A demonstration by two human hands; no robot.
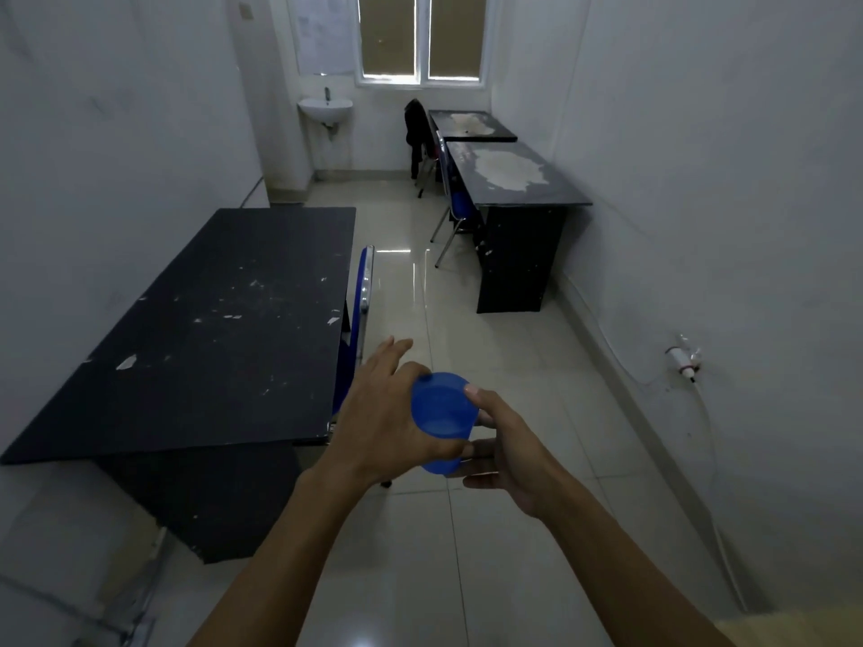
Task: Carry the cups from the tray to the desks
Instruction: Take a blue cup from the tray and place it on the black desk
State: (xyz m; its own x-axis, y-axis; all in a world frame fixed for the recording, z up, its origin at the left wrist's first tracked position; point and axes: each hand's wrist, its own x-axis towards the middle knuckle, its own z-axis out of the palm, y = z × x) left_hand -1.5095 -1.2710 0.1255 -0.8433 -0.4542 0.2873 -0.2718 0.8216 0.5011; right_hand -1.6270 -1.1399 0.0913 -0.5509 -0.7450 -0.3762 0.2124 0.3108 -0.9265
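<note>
Nearest to the camera, two bare forearms reach forward over the pale tiled floor [490, 553], and both hands meet around a blue cup [441, 420] that is held in the air, above the floor and just beside the near right corner of a desk. The left hand [380, 413] lies against the left side of the cup, with its fingers stretched forward and mostly straight, so it touches the cup more than it closes on it. The right hand [506, 452] holds the cup from the right: the thumb presses at the rim and the other fingers curl under the lower part. The cup is tilted a little, with its open mouth turned toward the camera. To the left stands the near black desk [201, 329], its top scratched and marked with pale chips. A blue chair [362, 291] with a metal frame is pushed in at its right edge. Farther away, along the right wall, there are two more dark desks [509, 179], both with large worn pale patches on top, and chairs beside them. At the far wall a small white sink [325, 107] hangs under a window [422, 37].
</note>
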